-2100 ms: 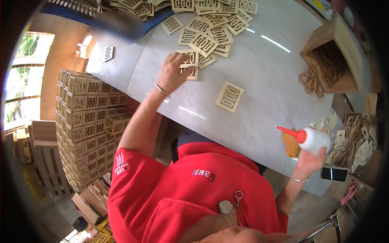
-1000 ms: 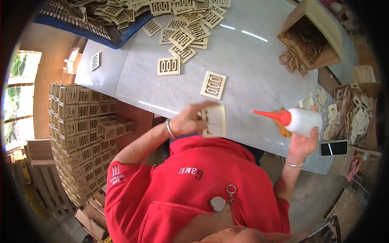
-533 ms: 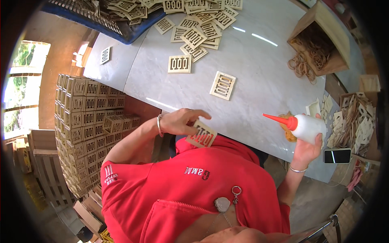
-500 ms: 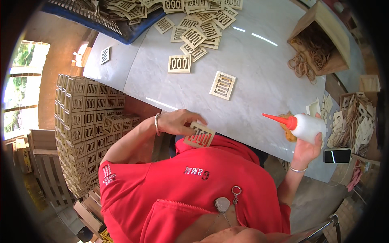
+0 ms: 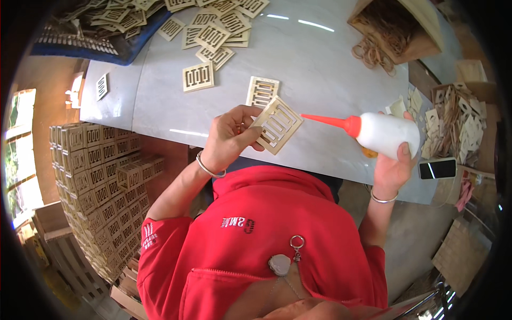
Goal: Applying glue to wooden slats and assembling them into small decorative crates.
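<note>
Worktop (image 5: 330, 69): grey, marbled
Window (image 5: 24, 152): far left
Blue crate (image 5: 125, 57): slotted wooden panels (image 5: 128, 22)
Wooden box (image 5: 424, 21): brown bands (image 5: 386, 26)
Left fingers (image 5: 248, 137): pinching slotted piece (image 5: 278, 126) above worktop
Right fingers (image 5: 404, 153): wrapped round white bottle (image 5: 385, 133)

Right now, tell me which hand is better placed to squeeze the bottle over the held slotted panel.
Likely the right hand: it grips the white bottle, whose red nozzle points toward the slotted panel. The left hand is occupied, holding that panel by its left side.
</note>
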Demonstrator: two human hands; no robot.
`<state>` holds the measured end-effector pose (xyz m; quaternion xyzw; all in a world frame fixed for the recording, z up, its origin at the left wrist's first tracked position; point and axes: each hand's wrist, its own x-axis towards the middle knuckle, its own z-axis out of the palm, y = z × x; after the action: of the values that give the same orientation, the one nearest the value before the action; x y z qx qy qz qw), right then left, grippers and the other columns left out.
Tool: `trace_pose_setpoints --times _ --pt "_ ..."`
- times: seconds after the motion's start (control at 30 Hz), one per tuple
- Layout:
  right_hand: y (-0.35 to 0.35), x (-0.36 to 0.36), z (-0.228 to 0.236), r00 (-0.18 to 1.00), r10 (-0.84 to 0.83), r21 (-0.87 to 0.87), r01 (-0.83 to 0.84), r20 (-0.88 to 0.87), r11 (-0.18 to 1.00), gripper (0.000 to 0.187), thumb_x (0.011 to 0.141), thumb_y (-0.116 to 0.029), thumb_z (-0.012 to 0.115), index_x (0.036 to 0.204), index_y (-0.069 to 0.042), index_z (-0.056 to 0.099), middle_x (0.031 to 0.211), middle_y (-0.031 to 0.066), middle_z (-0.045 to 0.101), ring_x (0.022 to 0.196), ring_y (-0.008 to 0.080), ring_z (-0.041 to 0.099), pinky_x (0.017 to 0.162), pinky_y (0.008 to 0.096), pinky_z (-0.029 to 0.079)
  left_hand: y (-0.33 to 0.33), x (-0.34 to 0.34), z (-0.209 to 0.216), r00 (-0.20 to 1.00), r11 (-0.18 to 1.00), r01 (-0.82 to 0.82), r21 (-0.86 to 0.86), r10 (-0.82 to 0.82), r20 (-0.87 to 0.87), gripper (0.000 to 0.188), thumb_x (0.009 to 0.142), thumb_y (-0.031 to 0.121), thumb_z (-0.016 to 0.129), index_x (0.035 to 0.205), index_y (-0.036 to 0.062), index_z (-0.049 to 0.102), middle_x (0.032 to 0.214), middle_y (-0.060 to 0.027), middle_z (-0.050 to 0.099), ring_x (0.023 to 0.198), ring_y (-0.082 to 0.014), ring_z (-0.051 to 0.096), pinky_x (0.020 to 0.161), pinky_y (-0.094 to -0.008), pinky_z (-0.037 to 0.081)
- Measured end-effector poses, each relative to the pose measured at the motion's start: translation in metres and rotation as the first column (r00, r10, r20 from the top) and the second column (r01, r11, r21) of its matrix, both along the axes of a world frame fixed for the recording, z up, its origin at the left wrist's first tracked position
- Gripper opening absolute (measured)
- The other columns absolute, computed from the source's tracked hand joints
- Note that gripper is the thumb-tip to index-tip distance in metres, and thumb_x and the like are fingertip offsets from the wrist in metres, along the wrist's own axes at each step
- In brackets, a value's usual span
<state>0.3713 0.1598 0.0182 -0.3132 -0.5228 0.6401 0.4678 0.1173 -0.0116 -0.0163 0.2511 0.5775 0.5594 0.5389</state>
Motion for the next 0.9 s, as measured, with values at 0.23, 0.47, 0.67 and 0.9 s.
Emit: trace_pose_setpoints --times 0.23,0.47,0.67,0.9 --pt "-0.005 -0.016 0.008 0.992 -0.066 0.159 0.047 0.112 0.986 0.067 0.077 -0.027 0.065 0.128 0.006 0.036 0.114 0.024 0.05 0.107 0.0404 0.054 0.095 0.0468 0.041 0.006 0.031 0.013 0.998 0.997 -0.065 0.05 0.065 -0.014 0.014 0.084 -0.003 0.051 0.097 -0.0086 0.048 0.09 -0.0162 0.061 0.074 -0.0184 0.064 0.063 -0.0266 0.056" --pt "-0.006 -0.022 0.01 0.996 -0.061 0.12 0.053 0.063 0.991 0.064 0.074 -0.023 0.071 0.124 0.003 0.04 0.104 0.0161 0.052 0.098 0.0358 0.058 0.089 0.0456 0.046 0.007 0.038 0.017 0.998 0.996 -0.065 0.064 0.066 -0.004 0.014 0.085 -0.003 0.05 0.098 -0.0082 0.047 0.091 -0.017 0.061 0.075 -0.0185 0.064 0.064 -0.0272 0.056" --pt "-0.004 -0.014 0.009 0.995 -0.064 0.17 0.05 0.081 0.984 0.062 0.075 -0.022 0.07 0.123 0.002 0.04 0.107 0.0163 0.051 0.098 0.0368 0.058 0.088 0.0446 0.046 0.007 0.039 0.016 0.995 0.99 -0.103 0.101 0.1 0.029 0.013 0.085 -0.003 0.05 0.098 -0.0073 0.047 0.093 -0.0167 0.061 0.078 -0.0189 0.064 0.064 -0.0279 0.057" --pt "-0.001 -0.001 0.009 0.992 -0.058 0.199 0.034 0.115 0.979 0.062 0.077 -0.023 0.068 0.125 0.003 0.04 0.109 0.021 0.054 0.104 0.0409 0.056 0.093 0.0476 0.043 0.007 0.039 0.017 0.992 0.986 -0.125 0.11 0.123 0.025 0.013 0.086 -0.003 0.05 0.098 -0.0068 0.047 0.092 -0.0165 0.061 0.078 -0.019 0.064 0.063 -0.0281 0.057"
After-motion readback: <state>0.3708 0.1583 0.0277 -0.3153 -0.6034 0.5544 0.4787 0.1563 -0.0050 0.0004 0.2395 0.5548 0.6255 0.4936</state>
